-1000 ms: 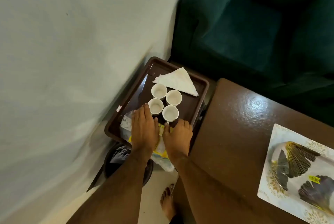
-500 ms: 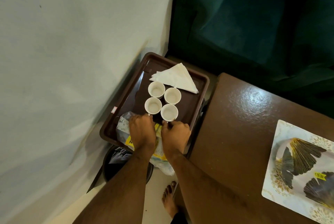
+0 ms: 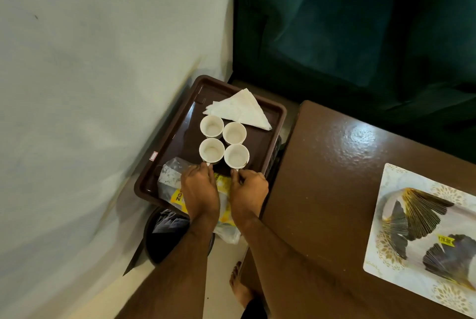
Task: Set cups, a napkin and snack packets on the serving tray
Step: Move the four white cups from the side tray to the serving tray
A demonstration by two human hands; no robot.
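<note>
Both hands at near cups on tray
Left hand (image 3: 199, 190) and right hand (image 3: 248, 191) each pinched a cup handle; four cups (image 3: 223, 142), napkin (image 3: 239, 110), snack packets (image 3: 175, 185) lay on tray (image 3: 180, 123)

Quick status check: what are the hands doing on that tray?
Left hand and right hand over snack packets, fingertips at near cups. Napkin on tray. Nothing in the way.

Four white cups (image 3: 223, 142), one napkin (image 3: 240, 110), one tray (image 3: 180, 138), two hands (image 3: 224, 192).
</note>
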